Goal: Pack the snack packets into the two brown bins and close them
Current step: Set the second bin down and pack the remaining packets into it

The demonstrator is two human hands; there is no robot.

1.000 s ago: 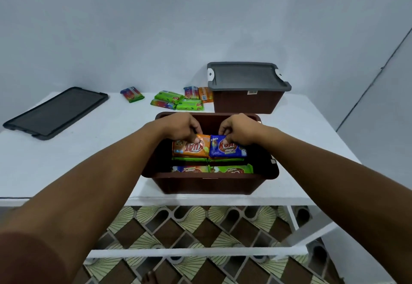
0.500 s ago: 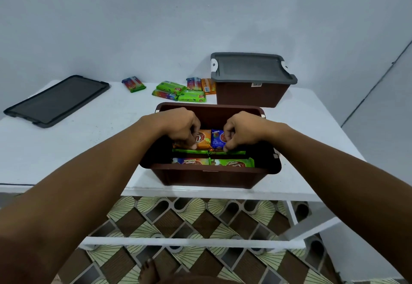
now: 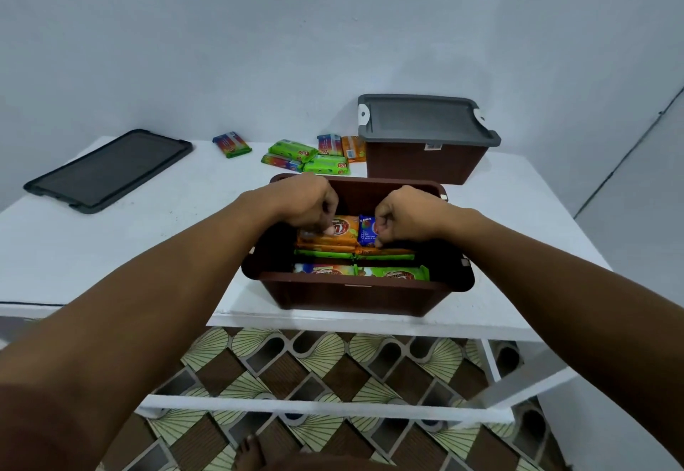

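Note:
An open brown bin stands at the table's near edge, filled with rows of snack packets. My left hand is inside it, fingers curled on an orange packet. My right hand is beside it, fingers curled on a blue packet. Green and orange packets lie in rows in front of them. A second brown bin with its grey lid on stands behind to the right. Several loose packets lie on the table behind the open bin.
A dark grey lid lies flat at the table's far left. One packet lies apart near the wall. The white table ends just in front of the open bin, with patterned floor and a bare foot below.
Both hands have pushed the orange and blue packets down and back into the bin's rear row. The view has shifted slightly.

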